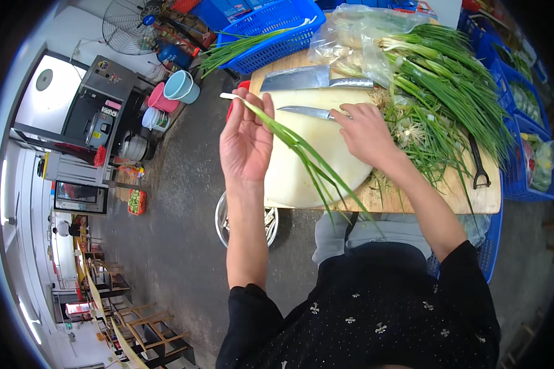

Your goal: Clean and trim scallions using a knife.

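My left hand (pixel 249 133) is raised over the left edge of a round white cutting board (pixel 304 170), closed on a green onion (pixel 284 133) near its white end, its leaves hanging down to the right. My right hand (pixel 364 131) rests on the board's right side, its fingers over the handle end of a small knife (pixel 304 110); whether it grips the knife I cannot tell. A cleaver (pixel 298 78) lies flat beyond it. To the right are a large heap of green onions (pixel 448 74) and trimmed roots and leaves (pixel 408 133).
A blue plastic basket (pixel 277 50) with some green onions stands at the back left. A peeler (pixel 479 166) lies at the wooden board's right. Below the left edge, a round container (pixel 219 221) stands beside my left forearm. Blue crates (pixel 528 184) stand far right.
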